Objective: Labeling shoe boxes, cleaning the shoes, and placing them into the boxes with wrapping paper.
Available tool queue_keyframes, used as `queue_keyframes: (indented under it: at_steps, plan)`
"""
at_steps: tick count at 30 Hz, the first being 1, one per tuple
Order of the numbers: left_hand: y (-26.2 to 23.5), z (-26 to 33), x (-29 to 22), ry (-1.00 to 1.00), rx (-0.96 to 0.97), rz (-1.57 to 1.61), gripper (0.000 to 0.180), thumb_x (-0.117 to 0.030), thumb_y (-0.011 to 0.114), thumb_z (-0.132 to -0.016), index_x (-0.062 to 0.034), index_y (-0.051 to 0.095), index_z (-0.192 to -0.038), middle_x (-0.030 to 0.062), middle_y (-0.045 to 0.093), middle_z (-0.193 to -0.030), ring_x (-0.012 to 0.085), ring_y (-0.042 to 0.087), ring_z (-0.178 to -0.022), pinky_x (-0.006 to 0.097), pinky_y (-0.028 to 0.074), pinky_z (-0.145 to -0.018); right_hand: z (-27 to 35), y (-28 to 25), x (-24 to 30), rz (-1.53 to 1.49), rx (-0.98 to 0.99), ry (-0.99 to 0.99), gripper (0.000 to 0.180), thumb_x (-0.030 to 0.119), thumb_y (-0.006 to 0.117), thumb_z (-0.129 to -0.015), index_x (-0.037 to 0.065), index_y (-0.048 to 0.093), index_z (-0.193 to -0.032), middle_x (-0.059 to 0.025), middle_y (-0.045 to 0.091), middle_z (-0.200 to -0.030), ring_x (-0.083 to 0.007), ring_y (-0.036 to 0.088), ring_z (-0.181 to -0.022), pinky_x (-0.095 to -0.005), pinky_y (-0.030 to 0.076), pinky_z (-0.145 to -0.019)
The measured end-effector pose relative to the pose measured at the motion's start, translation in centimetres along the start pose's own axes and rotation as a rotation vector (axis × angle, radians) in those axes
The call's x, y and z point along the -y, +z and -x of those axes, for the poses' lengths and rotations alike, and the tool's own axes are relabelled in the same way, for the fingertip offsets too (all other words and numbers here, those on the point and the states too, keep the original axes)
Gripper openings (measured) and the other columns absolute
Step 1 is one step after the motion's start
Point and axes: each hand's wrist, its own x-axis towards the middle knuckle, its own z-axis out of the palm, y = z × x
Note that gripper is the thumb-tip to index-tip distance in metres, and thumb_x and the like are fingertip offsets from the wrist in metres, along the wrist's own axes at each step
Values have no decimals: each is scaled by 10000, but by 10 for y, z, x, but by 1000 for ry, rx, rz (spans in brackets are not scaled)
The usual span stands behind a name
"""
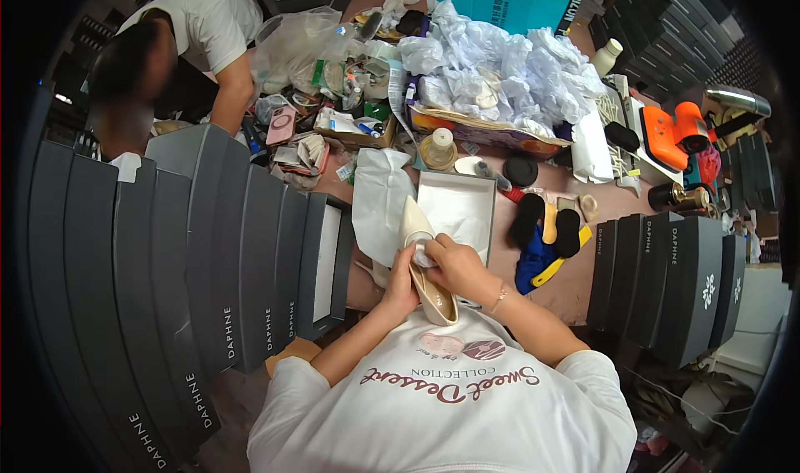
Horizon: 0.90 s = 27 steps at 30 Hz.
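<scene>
Cluttered brown surface (575,281), dark shoe boxes (208,256) stacked both sides. Cream pointed shoe (427,273) sits just in front of the open grey box (458,202), toe toward it. Left hand (402,285) grip clamped on shoe's side; right hand (454,265) grip pinched on white paper wad (422,255) at shoe opening. White tissue sheet (379,198) left of box; crumpled paper pile (508,69) beyond it.

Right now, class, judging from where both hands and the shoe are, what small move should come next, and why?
Probably push the wad of white tissue paper deeper into the toe. The right hand presses it at the opening of the cream pointed shoe, the left hand steadies the shoe's side, and some paper shows outside. The open box lies just beyond.
</scene>
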Motion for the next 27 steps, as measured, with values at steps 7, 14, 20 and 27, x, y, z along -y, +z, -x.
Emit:
queue_keyframes:
  at_steps: [7, 14, 20, 27]
  plan:
    - [8, 20, 3, 132, 86, -310, 441, -306, 429, -956, -169, 273, -1345, 101, 490, -1164, 230, 528, -1089, 397, 486, -892, 18, 7, -7, -93, -13, -139, 335, 176, 689, -743, 43, 551, -1017, -116, 573, -889, -317, 620, -741, -427, 507, -651]
    - [16, 27, 12, 50, 266, -317, 391, -260, 387, -976, -160, 264, -1333, 112, 488, -1148, 215, 580, -995, 352, 512, -830, 19, -9, -5, -172, -330, 141, 766, 187, 780, -683, 19, 411, -1333, -228, 567, -1086, -359, 581, -1004, -388, 463, -874]
    - [25, 26, -5, 242, 204, -909, 619, -393, 477, -959, -87, 239, -1441, 136, 445, -1286, 187, 511, -1120, 323, 480, -850, 13, -19, -29, -340, -355, 252, 554, 115, 741, -700, -21, 544, -1199, -191, 662, -916, -242, 658, -798, -338, 505, -730]
    - [-63, -78, -97, 731, -323, -1504, 566, -160, 719, -758, 5, 497, -1251, 214, 579, -1032, 288, 601, -934, 382, 478, -799, 5, 53, -92, 110, -135, 353, 542, 181, 722, -736, -20, 513, -1194, -205, 571, -1121, -386, 598, -934, -424, 489, -807]
